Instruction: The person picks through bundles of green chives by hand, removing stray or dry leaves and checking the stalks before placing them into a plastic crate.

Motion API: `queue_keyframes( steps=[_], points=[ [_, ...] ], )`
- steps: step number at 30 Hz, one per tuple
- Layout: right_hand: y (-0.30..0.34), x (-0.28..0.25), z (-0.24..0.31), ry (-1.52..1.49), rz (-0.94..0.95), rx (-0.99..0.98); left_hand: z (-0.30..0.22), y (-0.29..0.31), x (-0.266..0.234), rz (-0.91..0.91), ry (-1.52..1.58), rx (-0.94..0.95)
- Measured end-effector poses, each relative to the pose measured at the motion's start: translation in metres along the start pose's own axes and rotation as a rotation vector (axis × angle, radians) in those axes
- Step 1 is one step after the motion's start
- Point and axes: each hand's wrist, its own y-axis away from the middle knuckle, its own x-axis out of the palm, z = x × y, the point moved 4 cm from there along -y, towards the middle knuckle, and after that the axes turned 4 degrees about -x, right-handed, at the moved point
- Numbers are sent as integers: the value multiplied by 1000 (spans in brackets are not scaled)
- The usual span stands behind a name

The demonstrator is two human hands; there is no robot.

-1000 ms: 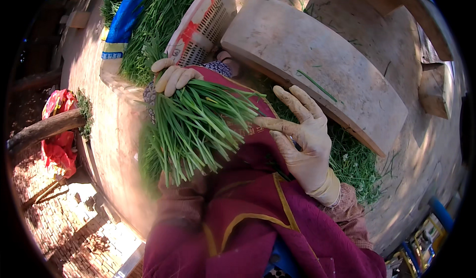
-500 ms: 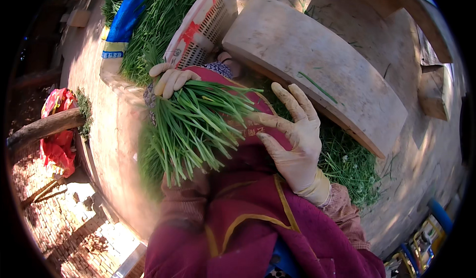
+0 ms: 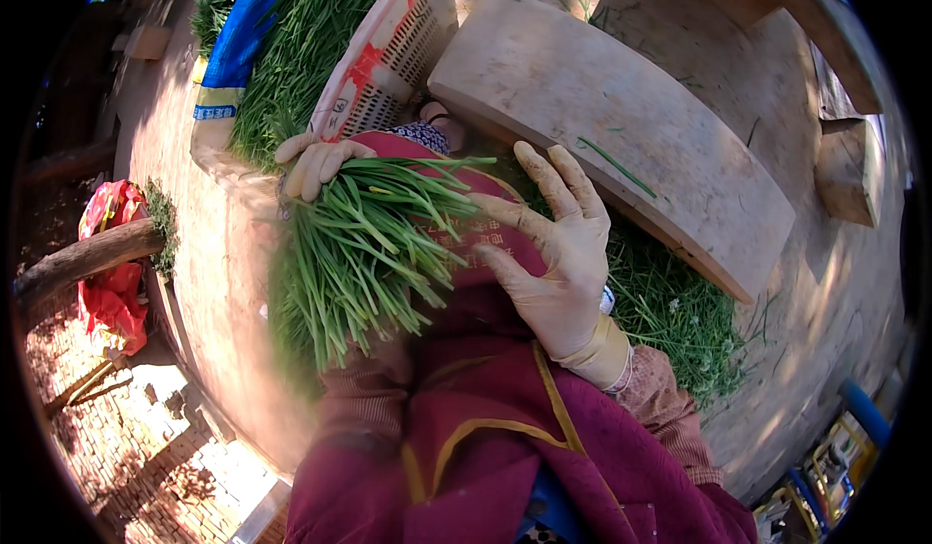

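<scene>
A thick bunch of green chives (image 3: 379, 243) hangs over my lap, its pale cut ends fanned toward the right and toward me. My left hand (image 3: 316, 165), in a cream glove, is wrapped round it at the far side; its lower left part is blurred. Just right of the stem ends is my right hand (image 3: 565, 263), gloved and stained at the fingertips. Its fingers are spread, and the index fingertip comes close to the stems; whether it touches them I cannot tell. Below both hands lies my maroon apron (image 3: 456, 369) with yellow trim.
A low wooden bench (image 3: 602, 117) stands ahead right, one loose green blade (image 3: 617, 167) on it. Trimmings (image 3: 670, 326) lie on the ground beside it. A white-and-red plastic basket (image 3: 374, 68) stands by a large green heap (image 3: 301, 59). At left are a log (image 3: 92, 253) and red bag (image 3: 112, 306).
My left hand and the bunch have shifted slightly left. My right hand has also moved a little left, its fingers still spread.
</scene>
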Motion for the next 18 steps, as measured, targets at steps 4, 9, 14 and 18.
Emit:
queue_keyframes(
  steps=[4,9,14,18],
  points=[
    [-7,14,-1,5,-32,-55,6,2,-1,-6,10,-20],
    [-16,15,-3,44,-66,-111,7,2,-4,31,-28,-34],
    [-13,16,-7,-30,-147,-128,8,4,-1,-3,-93,-75],
    [-10,18,-12,-154,-59,-13,7,4,-2,-8,-69,-140]
  ],
)
